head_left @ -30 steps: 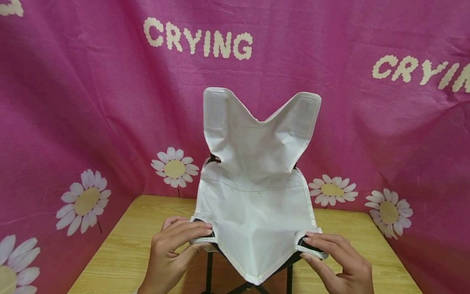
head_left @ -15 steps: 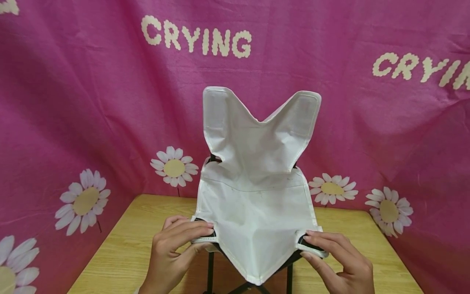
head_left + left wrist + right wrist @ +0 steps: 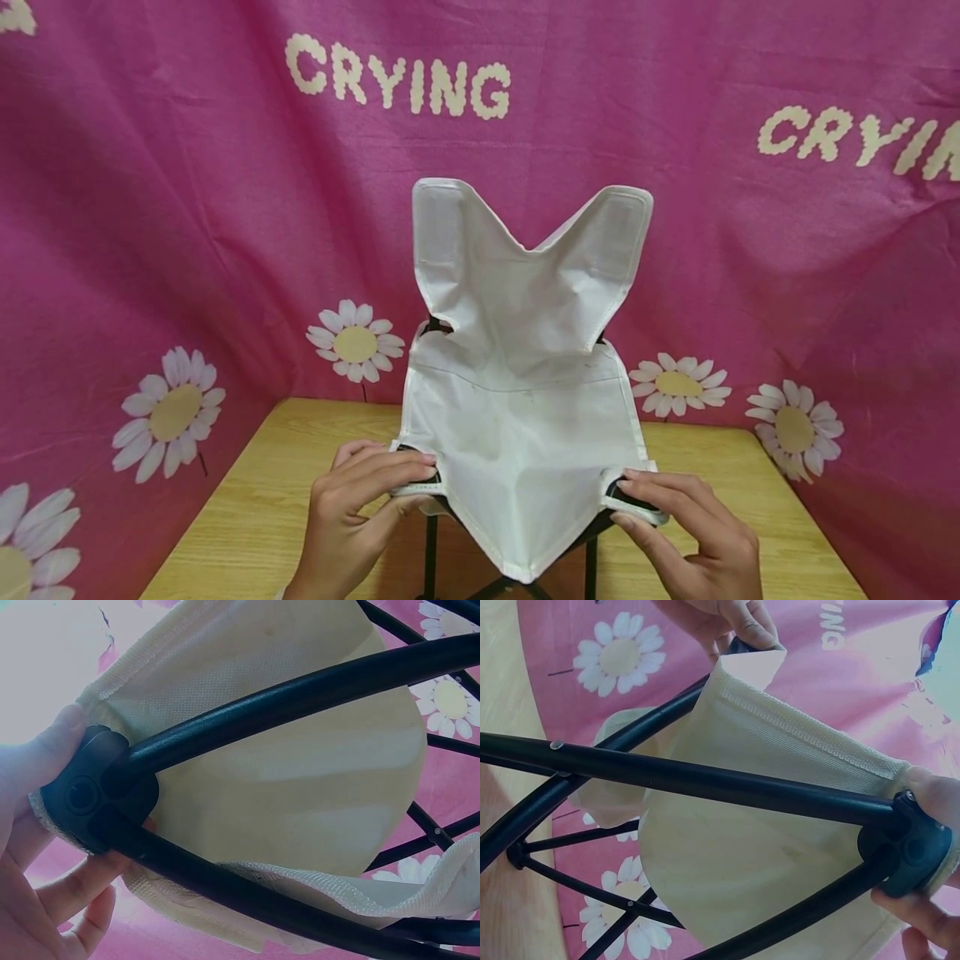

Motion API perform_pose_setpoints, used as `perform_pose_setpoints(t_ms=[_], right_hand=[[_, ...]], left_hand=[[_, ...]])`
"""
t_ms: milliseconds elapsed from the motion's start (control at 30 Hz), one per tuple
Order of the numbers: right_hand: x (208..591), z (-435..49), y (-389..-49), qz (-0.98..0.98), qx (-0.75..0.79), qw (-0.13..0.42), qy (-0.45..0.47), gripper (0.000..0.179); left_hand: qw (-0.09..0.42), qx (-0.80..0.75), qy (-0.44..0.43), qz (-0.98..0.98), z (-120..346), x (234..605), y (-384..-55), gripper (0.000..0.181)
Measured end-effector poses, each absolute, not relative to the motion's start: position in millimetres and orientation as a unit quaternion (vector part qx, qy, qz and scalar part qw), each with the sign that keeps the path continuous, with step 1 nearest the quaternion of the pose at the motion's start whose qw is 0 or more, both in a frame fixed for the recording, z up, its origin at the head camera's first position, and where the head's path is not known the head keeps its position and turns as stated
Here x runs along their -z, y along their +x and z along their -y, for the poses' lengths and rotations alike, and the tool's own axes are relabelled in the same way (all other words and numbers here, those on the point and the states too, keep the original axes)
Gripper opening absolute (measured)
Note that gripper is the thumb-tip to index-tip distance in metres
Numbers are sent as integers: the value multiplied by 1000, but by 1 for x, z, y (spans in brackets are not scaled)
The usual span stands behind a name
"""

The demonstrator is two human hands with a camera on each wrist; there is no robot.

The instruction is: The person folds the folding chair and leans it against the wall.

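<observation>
A small folding chair with a white fabric seat (image 3: 517,425) stands in the middle of the head view. Its upper back part rises into two pointed flaps that bear lighter patches. My left hand (image 3: 348,512) pinches the front left corner, thumb below and fingers on top. At the front right corner, my right hand (image 3: 701,529) grips the same way. Under the fabric, the left wrist view shows a black plastic joint (image 3: 97,787) between thumb and fingers, with black tubes (image 3: 300,690) running from it. A matching joint (image 3: 907,844) sits in the right hand's grip in the right wrist view.
The chair stands on a light wooden table (image 3: 247,500). Behind it and at both sides hangs a pink cloth (image 3: 600,100) with daisies and lettering. Black crossed legs (image 3: 630,904) of the chair spread out beneath the seat.
</observation>
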State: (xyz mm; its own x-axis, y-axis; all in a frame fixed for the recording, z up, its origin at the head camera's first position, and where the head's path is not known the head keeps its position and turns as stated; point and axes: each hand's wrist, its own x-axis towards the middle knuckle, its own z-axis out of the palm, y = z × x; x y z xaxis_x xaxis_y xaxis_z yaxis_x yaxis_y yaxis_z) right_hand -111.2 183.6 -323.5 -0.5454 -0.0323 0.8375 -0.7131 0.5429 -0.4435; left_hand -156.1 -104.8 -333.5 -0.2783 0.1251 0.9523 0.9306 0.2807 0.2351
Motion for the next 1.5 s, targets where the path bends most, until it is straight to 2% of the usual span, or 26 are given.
perform_pose_setpoints(t_ms=[767, 1033, 1500], right_hand=[[320, -180, -108, 773, -418, 415, 234, 43], [331, -185, -114, 778, -421, 407, 227, 47], [319, -179, -110, 761, -425, 421, 252, 44]], left_hand=[[441, 448, -390, 672, 104, 337, -159, 30], [446, 445, -394, 669, 102, 333, -156, 28], [455, 444, -406, 657, 98, 323, -151, 25]])
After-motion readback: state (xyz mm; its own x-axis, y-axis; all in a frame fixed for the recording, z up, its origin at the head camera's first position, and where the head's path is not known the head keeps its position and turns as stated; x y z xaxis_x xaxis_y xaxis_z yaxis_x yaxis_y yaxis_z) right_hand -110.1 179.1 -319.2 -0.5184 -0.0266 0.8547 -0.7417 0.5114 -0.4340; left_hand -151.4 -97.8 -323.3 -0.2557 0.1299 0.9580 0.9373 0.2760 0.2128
